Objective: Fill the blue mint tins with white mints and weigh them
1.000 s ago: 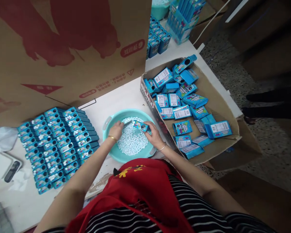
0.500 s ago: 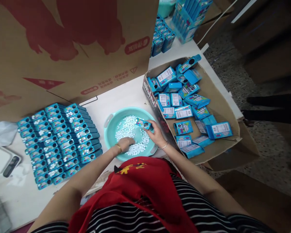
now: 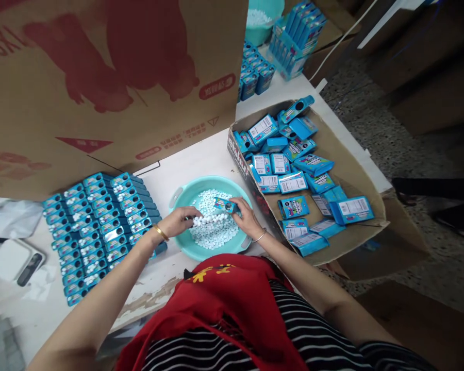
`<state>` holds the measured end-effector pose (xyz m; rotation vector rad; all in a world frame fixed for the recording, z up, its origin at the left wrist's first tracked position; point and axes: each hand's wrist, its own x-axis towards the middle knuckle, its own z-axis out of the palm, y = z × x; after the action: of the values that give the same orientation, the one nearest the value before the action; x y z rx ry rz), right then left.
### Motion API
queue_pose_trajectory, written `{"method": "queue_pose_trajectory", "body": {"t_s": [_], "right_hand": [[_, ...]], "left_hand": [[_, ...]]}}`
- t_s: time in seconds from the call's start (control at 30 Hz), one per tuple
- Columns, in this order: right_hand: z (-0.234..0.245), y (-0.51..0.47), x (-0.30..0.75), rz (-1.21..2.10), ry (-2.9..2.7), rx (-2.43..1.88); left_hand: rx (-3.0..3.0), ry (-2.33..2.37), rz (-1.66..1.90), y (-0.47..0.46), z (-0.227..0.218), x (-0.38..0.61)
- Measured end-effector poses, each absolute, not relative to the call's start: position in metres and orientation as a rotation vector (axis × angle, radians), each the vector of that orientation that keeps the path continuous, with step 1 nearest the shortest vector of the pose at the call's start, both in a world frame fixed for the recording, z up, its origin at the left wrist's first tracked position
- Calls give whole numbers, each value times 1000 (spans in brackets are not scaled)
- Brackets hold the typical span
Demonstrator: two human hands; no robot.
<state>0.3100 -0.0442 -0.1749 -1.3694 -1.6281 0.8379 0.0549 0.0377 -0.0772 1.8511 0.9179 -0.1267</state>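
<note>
Compared with half a second ago, the left hand [image 3: 180, 221] has come up out of the white candies [image 3: 212, 237] and is now at the left side of the turquoise bowl [image 3: 182, 243], in the centre of the frame. A raised line of candies now stretches from its fingertips toward the right hand [image 3: 246, 216]. The left fingers are curled, but I cannot tell whether the grip pinches a tool under those candies. The right hand has stayed over the bowl's right side, its grip pinching one end of a small candy box [image 3: 223, 205].

"CARAMELO MACIZO" is printed on candy boxes [image 3: 319, 183] heaped in the open carton [image 3: 348, 172] at right of centre; several turn up white panels of text too small to read. The carton's left side shows "eishu". On the big brown carton [image 3: 147, 134] at upper left, red markings stand upside down: Chinese characters, a warning triangle and large letters by the left edge.

The held box is narrow and blue with colourful print, a dark round spot on the face turned up. Similar filling boxes [image 3: 100, 232] stand in packed rows on the table [image 3: 201, 159] at left, many showing dark round spots, some with white candies on top.
</note>
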Motion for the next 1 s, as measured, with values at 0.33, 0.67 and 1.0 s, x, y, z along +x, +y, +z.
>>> {"method": "queue_pose_trajectory", "body": {"t_s": [0.33, 0.67, 1.0], "right_hand": [[-182, -55, 293, 810, -1696, -1280], [-183, -54, 289, 867, -1608, -1288], [-162, -62, 295, 990, -1356, -1363]], "left_hand": [[2305, 1180, -692, 41, -12, 121], [2472, 1234, -856, 24, 22, 145], [1924, 1713, -211, 22, -98, 64]]}}
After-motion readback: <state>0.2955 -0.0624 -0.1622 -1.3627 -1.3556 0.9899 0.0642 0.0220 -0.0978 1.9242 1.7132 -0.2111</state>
